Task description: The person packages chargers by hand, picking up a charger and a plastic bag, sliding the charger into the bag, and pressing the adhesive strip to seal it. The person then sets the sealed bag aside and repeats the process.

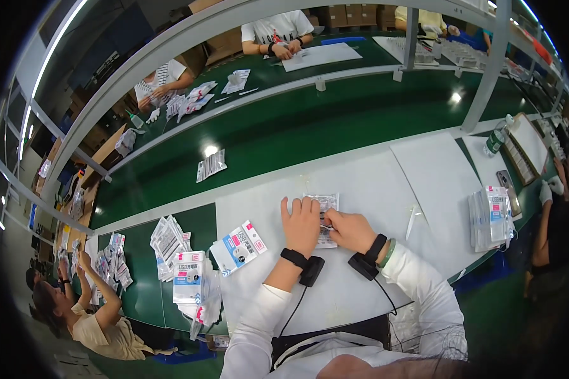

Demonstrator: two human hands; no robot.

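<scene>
Packet in work: a clear, silvery packet (329, 202) with dark lines of print, lying on the white board (367, 180) straight in front of the person, under both hands.
Hard to see: the hands cover much of the packet's middle and left side, so its contents cannot be made out; the left thumb and the right fingertips are hidden too.
Left hand: the left hand (301, 222) is palm down over the packet's left side, fingers nearly straight and slightly apart; whether it grips cannot be told.
Right hand: the right hand (353, 231) is half curled, its thumb against the packet's right part; whether it pinches is unclear.
Near left: a white-and-blue pack (239, 247) lies flat, beside a heap of similar packs (191, 278).
Near right: a thin white strip (413, 222) lies on the board; a stack of packs (490, 218) stands farther right.
Farther off: one more packet (211, 165) rests on the green surface (360, 110).
</scene>
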